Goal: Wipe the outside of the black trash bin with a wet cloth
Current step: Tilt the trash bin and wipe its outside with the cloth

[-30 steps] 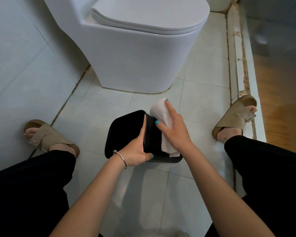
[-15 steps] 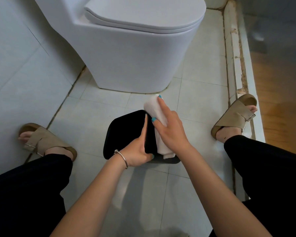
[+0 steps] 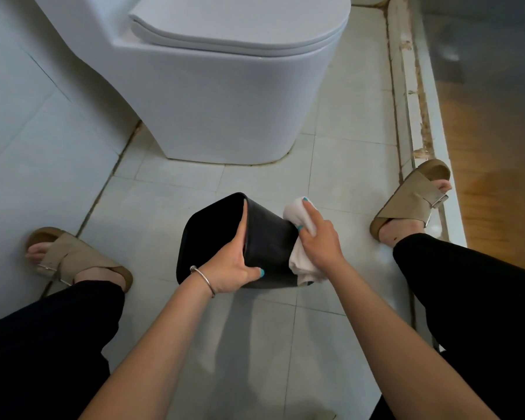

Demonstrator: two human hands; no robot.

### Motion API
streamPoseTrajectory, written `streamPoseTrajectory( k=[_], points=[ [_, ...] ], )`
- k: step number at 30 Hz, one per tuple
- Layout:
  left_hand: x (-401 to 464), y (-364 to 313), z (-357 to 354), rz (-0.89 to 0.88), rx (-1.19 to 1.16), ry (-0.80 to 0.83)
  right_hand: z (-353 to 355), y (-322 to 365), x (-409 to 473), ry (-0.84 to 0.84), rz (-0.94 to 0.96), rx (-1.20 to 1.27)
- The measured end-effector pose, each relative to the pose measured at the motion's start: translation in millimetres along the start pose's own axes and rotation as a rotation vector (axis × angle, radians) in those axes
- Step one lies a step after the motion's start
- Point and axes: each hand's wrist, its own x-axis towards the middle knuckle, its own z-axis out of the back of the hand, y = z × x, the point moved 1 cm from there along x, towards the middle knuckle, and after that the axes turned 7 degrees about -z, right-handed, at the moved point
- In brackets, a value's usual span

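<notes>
While the left hand [image 3: 228, 268] stays clamped on the rim of the black trash bin [image 3: 267, 237], which lies tipped on the floor in front of the toilet [image 3: 225, 86], the right hand [image 3: 319, 241], closed on the wet cloth [image 3: 300, 259], has slid from the bin's upper side to its wall farthest from the toilet-side mouth; that face looks nearly covered; other sides probably remain.

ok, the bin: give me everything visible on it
The bin is black, smooth and slightly glossy, plastic by its look, squarish with rounded corners. It sits tipped on the tile floor before the toilet, its open mouth facing left; the inside is dark. The left hand grips its rim, fingers inside and thumb outside. The right hand presses a white cloth against its right end.
</notes>
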Motion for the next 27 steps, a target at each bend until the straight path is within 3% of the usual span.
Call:
streamPoseTrajectory(
  k=[7, 19, 24, 27],
  points=[
    [-5, -1, -6, -0.032, 0.063, 0.067, 3, -27, -4, -0.014, -0.165, 0.043],
    [3, -10, -9, -0.101, -0.070, 0.043, 0, 95, -44, 0.038, 0.260, 0.108],
    [-1, -8, -8, -0.086, -0.047, 0.052, -2, 90, -40, 0.026, 0.275, 0.073],
    [-4, -6, -9, -0.042, -0.016, 0.061, 0, 64, -25, 0.023, 0.173, 0.057]
  ],
)
